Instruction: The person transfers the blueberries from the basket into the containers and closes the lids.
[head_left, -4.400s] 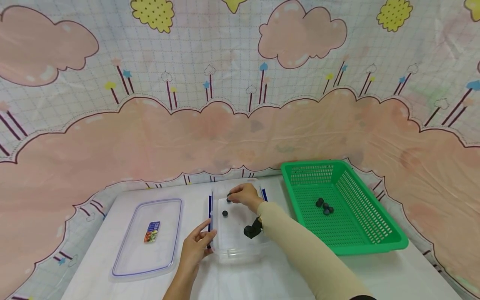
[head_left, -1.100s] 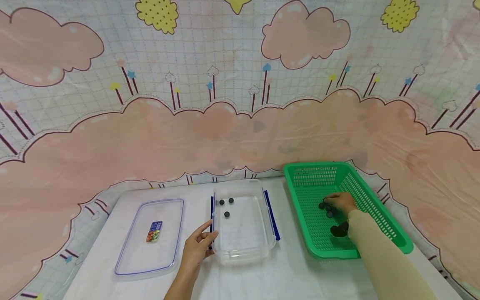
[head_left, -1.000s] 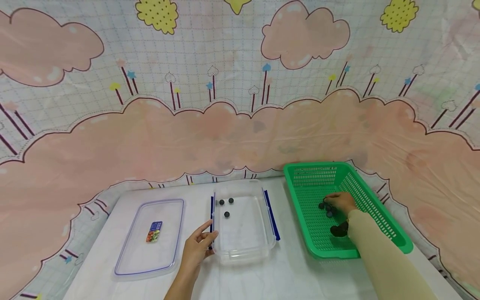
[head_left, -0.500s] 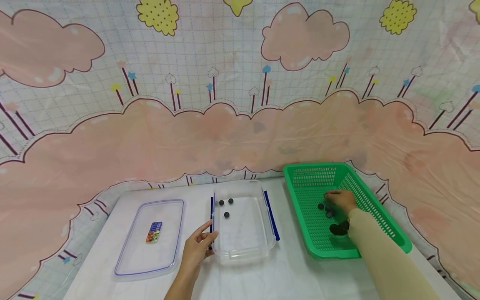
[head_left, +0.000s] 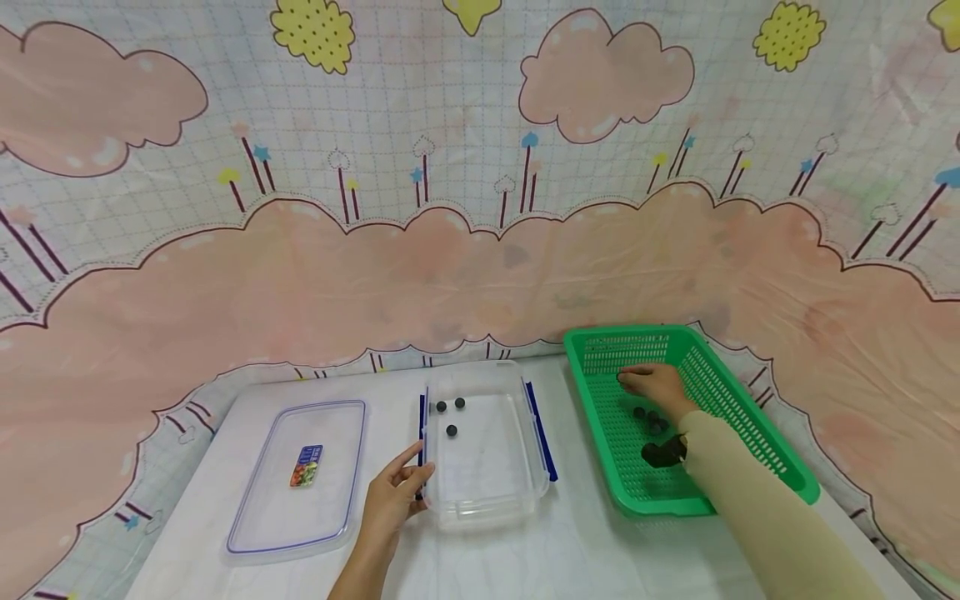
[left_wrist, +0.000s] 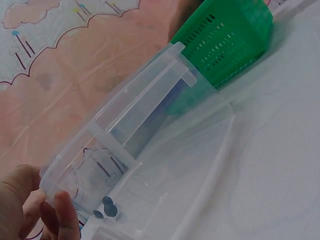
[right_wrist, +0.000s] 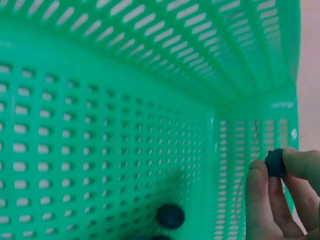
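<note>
My right hand (head_left: pixel 662 388) is over the green basket (head_left: pixel 660 506), and thumb and fingers pinch a blueberry (right_wrist: pixel 274 163), seen best in the right wrist view. Below it, several more blueberries (head_left: pixel 652 422) lie grouped on the basket floor. The clear plastic container (head_left: pixel 487 506), with blue side clips, stands at mid-table. My left hand (head_left: pixel 388 493) grips its left wall, thumb at the rim and fingers around the outside. Inside the container, three blueberries (head_left: pixel 452 431) lie apart from each other toward the far left.
A clear lid (head_left: pixel 322 512) with a blue seal lies flat to the left of the container, a colourful label (head_left: pixel 306 466) on it. White cloth covers the table (head_left: pixel 585 550). Behind it hangs a cloud-patterned curtain (head_left: pixel 420 275). A dark wrist camera (head_left: pixel 663 452) sits under my right wrist.
Seconds ago my right hand was in the container setting down a blueberry; then it reached into the basket. Now it has lifted a blueberry up and leftward. My left hand has stayed put.
</note>
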